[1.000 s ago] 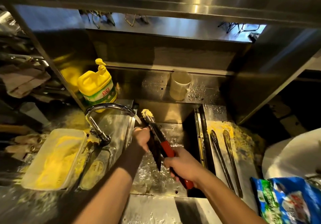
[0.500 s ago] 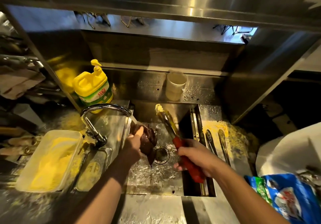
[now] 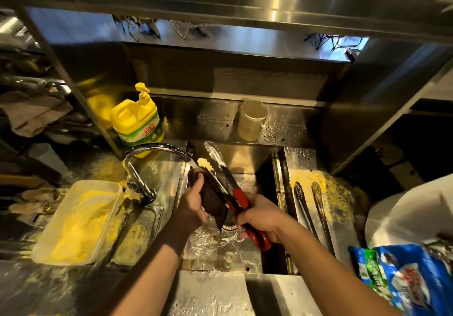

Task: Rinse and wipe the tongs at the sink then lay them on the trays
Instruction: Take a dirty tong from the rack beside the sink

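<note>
Over the steel sink (image 3: 245, 264), my right hand (image 3: 259, 217) grips the red handles of a pair of tongs (image 3: 229, 180). The tongs are spread, tips pointing up and away; one tip carries yellow crumbs under the tap spout. My left hand (image 3: 193, 205) holds a dark brown cloth (image 3: 210, 196) against the lower arm of the tongs. A second pair of steel tongs (image 3: 311, 207) lies on the crumb-strewn counter right of the sink.
The curved tap (image 3: 152, 151) stands left of the sink, a yellow detergent jug (image 3: 137, 124) behind it. A plastic tub of yellow crumbs (image 3: 78, 220) sits at left. A white cup (image 3: 252, 119) stands on the back ledge. A blue bag (image 3: 404, 274) lies at right.
The tongs have opened, with one arm swung left under the spout. My left hand has brought the dark cloth up against that arm. My right hand slid a little toward the middle.
</note>
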The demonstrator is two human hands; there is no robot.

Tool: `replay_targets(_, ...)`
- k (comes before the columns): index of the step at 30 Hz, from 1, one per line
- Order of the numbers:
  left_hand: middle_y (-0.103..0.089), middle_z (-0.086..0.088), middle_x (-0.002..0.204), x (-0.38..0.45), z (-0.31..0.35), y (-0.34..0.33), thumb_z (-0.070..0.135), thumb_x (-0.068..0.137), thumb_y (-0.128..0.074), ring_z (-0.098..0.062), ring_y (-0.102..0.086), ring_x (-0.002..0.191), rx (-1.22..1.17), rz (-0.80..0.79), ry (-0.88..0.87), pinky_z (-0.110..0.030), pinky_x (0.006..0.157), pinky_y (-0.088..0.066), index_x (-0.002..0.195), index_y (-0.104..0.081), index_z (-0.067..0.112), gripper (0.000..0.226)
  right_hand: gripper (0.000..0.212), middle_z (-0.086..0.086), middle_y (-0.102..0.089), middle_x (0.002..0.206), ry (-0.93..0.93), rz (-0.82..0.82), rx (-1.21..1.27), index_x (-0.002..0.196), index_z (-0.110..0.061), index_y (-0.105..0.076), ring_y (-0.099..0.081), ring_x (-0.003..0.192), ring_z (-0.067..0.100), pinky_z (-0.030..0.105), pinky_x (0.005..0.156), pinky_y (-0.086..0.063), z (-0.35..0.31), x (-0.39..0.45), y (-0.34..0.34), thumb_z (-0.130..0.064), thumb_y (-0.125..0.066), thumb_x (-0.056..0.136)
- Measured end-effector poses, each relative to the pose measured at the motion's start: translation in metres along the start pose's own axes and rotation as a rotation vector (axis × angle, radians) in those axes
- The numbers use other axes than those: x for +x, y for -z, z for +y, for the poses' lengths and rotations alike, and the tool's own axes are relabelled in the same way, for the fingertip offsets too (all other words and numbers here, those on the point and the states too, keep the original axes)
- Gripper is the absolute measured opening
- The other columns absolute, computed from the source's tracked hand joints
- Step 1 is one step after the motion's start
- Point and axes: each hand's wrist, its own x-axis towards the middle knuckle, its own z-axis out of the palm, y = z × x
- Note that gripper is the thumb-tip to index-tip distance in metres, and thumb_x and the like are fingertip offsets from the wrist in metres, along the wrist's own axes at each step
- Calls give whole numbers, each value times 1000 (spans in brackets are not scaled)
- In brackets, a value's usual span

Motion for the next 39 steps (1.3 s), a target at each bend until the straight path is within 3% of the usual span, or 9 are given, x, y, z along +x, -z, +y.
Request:
replay_targets(6,-69,-24,104,8,20,-6,18,96,-59,-32,-70,79,204,121,23,-43,76,-59,119,-63,-3,31,37,3,-59,71,-13,-44,-97,103,-27,-56,-57,47,8,22,44,-48,11,-15,-18,3,-60,81)
replay_targets(9,-67,-17,84,7,25,-10,13,96,-59,-29,-64,69,251,152,34,-38,70,-56,99,-65,1,14,34,7,-60,77,-24,-1,-136,111,-17,-57,-58,51,10,24,47,-48,14,-13,-18,0,-60,82)
replay_targets(14,-63,-14,67,-3,25,-17,10,97,-55,-24,-64,52,292,77,120,-29,50,-55,69,-65,7,30,18,3,-57,59,9,42,-154,98,-7,-59,-54,42,11,24,42,-45,8,-8,-33,-2,-56,81)
replay_targets(17,-61,-13,72,3,35,-13,9,96,-57,-24,-62,52,260,290,-1,-30,47,-52,84,-60,5,13,22,5,-59,63,-13,22,-130,102,-9,-57,-57,45,12,25,45,-47,8,-11,-30,-5,-59,80)
replay_targets(20,-66,-16,84,-2,25,-18,13,100,-52,-26,-65,63,257,156,66,-35,52,-58,99,-63,3,15,24,7,-57,67,-1,64,-92,105,-5,-57,-55,45,12,25,43,-46,0,-6,-31,-2,-59,81)
replay_targets(24,-66,-13,78,0,35,-21,9,97,-56,-26,-65,65,200,224,-25,-42,72,-56,85,-63,6,14,26,6,-57,60,-9,38,-65,104,-5,-57,-54,41,11,24,42,-45,1,-8,-32,-4,-59,78)
replay_targets(29,-66,-12,71,-7,23,-32,8,96,-56,-23,-66,57,226,88,62,-34,57,-58,86,-63,5,13,18,0,-55,55,48,67,-36,95,-7,-57,-53,40,10,24,40,-43,-6,-3,-32,-1,-57,79)
replay_targets(34,-70,-12,78,7,33,-25,11,95,-59,-25,-67,69,270,249,-55,-32,58,-56,94,-63,5,7,34,2,-59,63,-54,-18,-103,111,-8,-56,-54,44,10,24,43,-45,6,-26,4,-3,-62,78)
replay_targets(39,-70,-27,112,9,15,-17,14,90,-66,-36,-69,98,498,341,-87,-48,90,-57,113,-64,-4,29,32,0,-61,64,-18,44,-429,111,-13,-62,-56,48,10,25,47,-46,1,-38,31,-8,-64,80)
